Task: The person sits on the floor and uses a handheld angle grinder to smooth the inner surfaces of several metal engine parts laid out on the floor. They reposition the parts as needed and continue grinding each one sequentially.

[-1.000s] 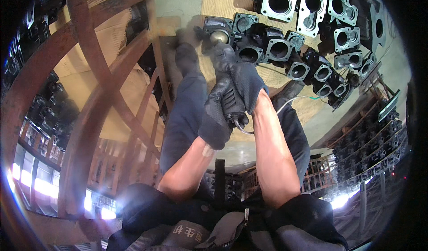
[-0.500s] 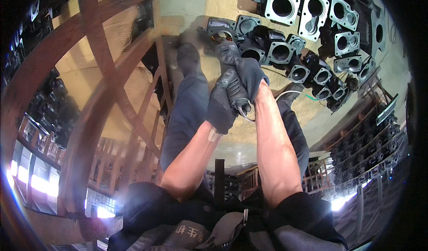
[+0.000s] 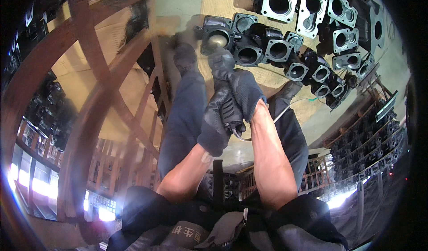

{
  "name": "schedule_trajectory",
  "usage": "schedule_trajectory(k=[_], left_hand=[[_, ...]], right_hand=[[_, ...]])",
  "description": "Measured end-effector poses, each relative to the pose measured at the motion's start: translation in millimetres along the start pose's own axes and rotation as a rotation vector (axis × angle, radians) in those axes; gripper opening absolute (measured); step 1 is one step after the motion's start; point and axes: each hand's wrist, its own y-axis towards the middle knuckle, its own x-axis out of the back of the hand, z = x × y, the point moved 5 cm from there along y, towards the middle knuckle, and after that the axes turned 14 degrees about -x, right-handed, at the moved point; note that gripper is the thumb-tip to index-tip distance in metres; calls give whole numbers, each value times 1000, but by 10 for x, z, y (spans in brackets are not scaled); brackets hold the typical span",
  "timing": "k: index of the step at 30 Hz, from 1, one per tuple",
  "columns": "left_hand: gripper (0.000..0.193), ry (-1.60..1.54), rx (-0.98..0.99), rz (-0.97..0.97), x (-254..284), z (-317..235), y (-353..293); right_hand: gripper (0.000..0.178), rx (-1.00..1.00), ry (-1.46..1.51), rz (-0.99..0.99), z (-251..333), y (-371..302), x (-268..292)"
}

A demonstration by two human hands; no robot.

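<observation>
Fingers of L hand (image 3: 213, 119) (dark glove): wrapped around slotted rear body of dark hand tool (image 3: 230, 112). Fingers of R hand (image 3: 240, 82) (dark glove): closed over fwd part of same tool, ahead of L fingers. Tool front end hidden by R glove; contact w/ casting can't be told. Black casting (image 3: 216, 23): just ahead of R fingertips, blurred yellowish patch in its round bore. Adj. castings (image 3: 267, 48): to R of fingers, flanged openings showing. Pale flanges (image 3: 307, 21): farther ahead & R of fingers. Cable (image 3: 241, 138): exits tool behind fingers, passes under R forearm (image 3: 272, 153). Brown lattice frame (image 3: 109, 79): L of fingers
</observation>
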Motion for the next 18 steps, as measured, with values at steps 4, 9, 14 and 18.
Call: schedule_trajectory(k=[4,9,14,18], left_hand=[[36,92,-5,-114,2,-4,14],[28,122,-70,29,-75,-27,24],[17,125,-39,-24,-38,20,302],[18,100,-54,65,41,64,384]], right_hand=[[21,45,-7,9,-158,180,-72],[20,13,76,60,-149,205,-37],[21,-224,590,207,-161,352,-44],[25,-70,516,184,-197,464,-50]])
